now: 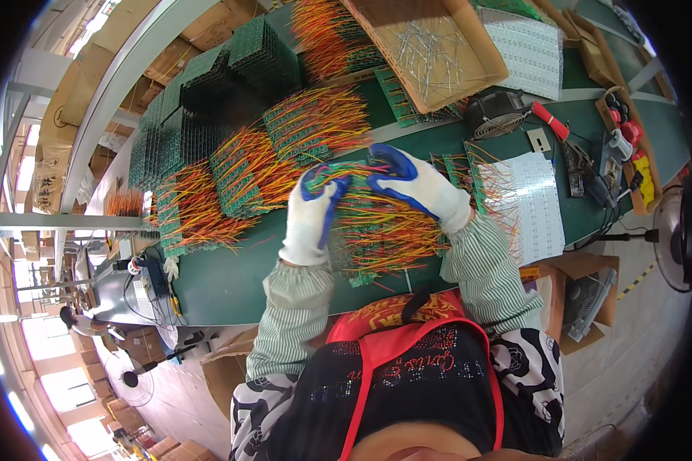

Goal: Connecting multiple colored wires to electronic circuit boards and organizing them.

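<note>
Both my hands wear white gloves with blue palms and fingertips. My left hand [314, 207] is closed round a bundle of thin wires [351, 168], which runs in green, red and purple across to my right hand [419, 183]. The fingers of the right hand curl onto the other end of that bundle. Just below the hands lies a stack of green circuit boards [388, 230] bristling with orange, yellow and red wires. More wired boards [315, 123] lie in rows beyond and to the left.
Tall stacks of bare green boards [263, 58] stand at the far left. A cardboard box [438, 54] of thin metal pieces sits at the back. On the right are a small black fan [498, 114], white perforated sheets [530, 203] and a tray of tools [630, 146]. The green tabletop [231, 288] ends near my waist.
</note>
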### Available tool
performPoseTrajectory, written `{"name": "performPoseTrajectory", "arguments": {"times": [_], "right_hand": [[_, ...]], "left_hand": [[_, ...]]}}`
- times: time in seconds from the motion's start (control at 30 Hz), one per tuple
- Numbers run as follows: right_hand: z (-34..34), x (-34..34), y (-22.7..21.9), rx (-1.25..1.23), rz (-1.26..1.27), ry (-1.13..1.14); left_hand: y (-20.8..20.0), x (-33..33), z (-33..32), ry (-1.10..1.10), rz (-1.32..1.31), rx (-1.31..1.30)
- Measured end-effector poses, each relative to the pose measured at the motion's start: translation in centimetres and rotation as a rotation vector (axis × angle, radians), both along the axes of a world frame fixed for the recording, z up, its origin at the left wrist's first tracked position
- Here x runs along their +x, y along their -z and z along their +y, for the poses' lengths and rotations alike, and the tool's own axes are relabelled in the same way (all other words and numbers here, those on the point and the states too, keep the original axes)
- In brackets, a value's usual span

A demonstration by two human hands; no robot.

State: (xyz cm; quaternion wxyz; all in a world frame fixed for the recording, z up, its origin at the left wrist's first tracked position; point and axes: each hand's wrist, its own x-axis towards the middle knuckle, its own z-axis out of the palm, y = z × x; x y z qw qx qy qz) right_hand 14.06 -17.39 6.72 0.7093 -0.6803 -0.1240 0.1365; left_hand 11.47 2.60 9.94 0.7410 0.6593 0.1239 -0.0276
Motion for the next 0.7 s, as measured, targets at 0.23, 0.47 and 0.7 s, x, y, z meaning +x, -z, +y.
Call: {"name": "performPoseTrajectory", "arguments": {"times": [0.23,0.47,0.7], "right_hand": [[1.6,-3.1,0.7,-0.006,0.215,-0.232],[3.8,-5.0,2.6,-0.659,-0.199,-0.094],[3.1,-4.1,3.6,-0.530,-0.381,-0.078]], "left_hand": [[0.0,-1.1,-0.4,0.128,-0.038,-0.158],[3.2,-2.0,-0.7,0.041,0.001,0.160],[3.6,-1.7,-0.9,0.022,-0.027,0.158]]}}
